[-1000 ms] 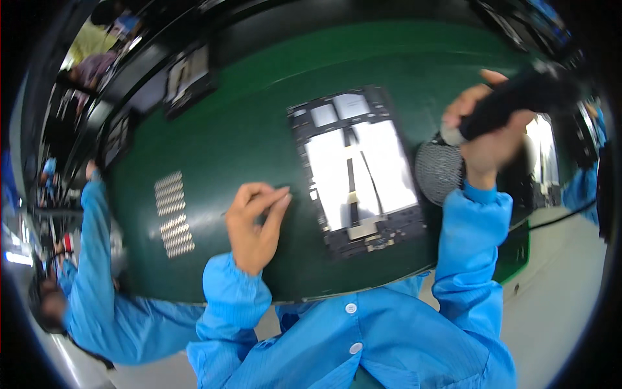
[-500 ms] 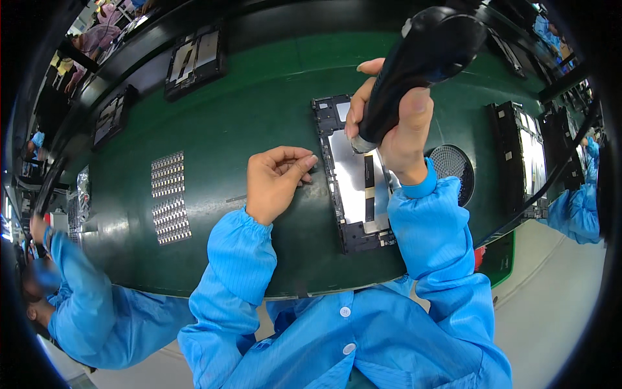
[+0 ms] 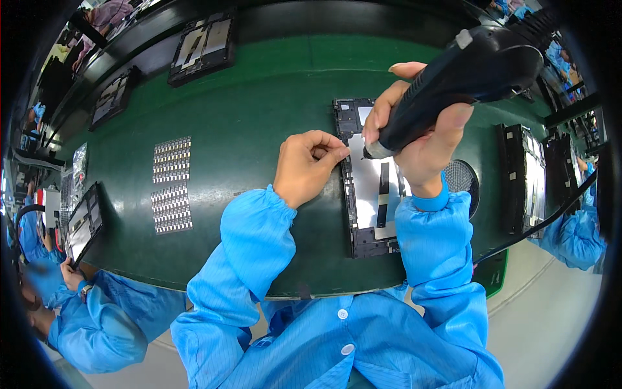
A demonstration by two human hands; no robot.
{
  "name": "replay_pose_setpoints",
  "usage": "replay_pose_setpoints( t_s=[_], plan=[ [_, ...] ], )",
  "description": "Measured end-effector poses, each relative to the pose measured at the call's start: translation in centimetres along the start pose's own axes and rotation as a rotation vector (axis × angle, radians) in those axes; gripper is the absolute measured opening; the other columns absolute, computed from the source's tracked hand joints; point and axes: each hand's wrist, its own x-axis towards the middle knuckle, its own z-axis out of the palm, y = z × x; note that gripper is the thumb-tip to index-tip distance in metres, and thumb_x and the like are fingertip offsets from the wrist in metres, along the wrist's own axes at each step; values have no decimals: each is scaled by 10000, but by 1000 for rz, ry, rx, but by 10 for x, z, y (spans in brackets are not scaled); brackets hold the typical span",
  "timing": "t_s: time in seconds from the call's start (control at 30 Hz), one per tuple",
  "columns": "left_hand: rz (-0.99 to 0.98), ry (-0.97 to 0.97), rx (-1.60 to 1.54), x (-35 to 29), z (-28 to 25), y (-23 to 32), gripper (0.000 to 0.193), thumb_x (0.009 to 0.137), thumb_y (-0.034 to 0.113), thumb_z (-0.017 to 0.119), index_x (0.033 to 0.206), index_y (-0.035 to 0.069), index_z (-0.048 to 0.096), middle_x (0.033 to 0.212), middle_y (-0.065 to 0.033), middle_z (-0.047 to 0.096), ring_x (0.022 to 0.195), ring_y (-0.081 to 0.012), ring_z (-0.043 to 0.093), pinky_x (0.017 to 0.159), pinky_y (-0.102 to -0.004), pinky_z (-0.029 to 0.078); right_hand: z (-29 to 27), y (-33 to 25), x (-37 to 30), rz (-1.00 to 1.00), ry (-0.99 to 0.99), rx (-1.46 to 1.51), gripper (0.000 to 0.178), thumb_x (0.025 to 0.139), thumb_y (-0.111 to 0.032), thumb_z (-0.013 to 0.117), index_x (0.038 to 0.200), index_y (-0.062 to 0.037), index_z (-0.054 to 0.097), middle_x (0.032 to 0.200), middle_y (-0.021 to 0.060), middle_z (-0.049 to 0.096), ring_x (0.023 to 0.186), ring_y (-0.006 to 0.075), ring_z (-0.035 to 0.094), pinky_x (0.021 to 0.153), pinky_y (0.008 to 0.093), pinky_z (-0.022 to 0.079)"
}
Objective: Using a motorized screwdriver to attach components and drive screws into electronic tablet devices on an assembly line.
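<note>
My right hand (image 3: 421, 146) is wrapped around a black electric screwdriver (image 3: 463, 74), held slanting with its tip low over a flat device chassis (image 3: 368, 178). The chassis has a black frame, a silver panel and a dark strip down its middle. At its left edge my left hand (image 3: 304, 165) has thumb and forefinger pinched together. Whatever those fingers hold, if anything, is too small to make out. My right hand and sleeve hide part of the chassis's right side.
Two sheets of small parts (image 3: 172, 159) lie on the green table at left. A round black dish (image 3: 462, 181) sits beside my right wrist. More chassis (image 3: 526, 175) stand at right, others (image 3: 202, 48) far left. A cable (image 3: 525, 233) crosses at right. A co-worker holds a panel (image 3: 84, 220).
My left hand has moved right to the chassis's edge. The screwdriver has moved right and leans over more. At left, the co-worker's hand has come down to a panel.
</note>
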Motion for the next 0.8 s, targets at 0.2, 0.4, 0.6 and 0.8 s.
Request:
replay_pose_setpoints(
  t_s=[0.2,0.4,0.6,0.8],
  plan=[
    [103,57,61,7,-1,-6,102,778,37,709,818,-47,666,697,-50,649,600,-69,561,557,-233,459,14,8,2,26,-36,40,923,792,-814,265,1151,20,435,650,83,527,531,179,547,491,301,467],
    [-108,-107,37,14,-13,10,107,796,51,696,840,-33,648,689,-48,643,587,-70,573,485,-228,452,18,16,1,-12,-44,206,777,844,-657,490,1143,61,494,677,104,574,535,140,556,496,244,442],
    [-251,-160,-60,14,-20,17,138,811,93,700,863,-15,630,720,-47,642,593,-76,589,434,-211,448,19,13,3,66,-73,9,949,766,-833,293,1150,22,443,640,90,531,526,180,550,480,293,466],
    [-214,-202,-76,14,-19,15,140,832,112,684,883,-6,630,735,-29,632,602,-73,586,440,-213,449,16,12,4,67,-56,-5,971,754,-846,286,1151,26,442,635,95,531,516,192,551,469,303,470]
  ],
)
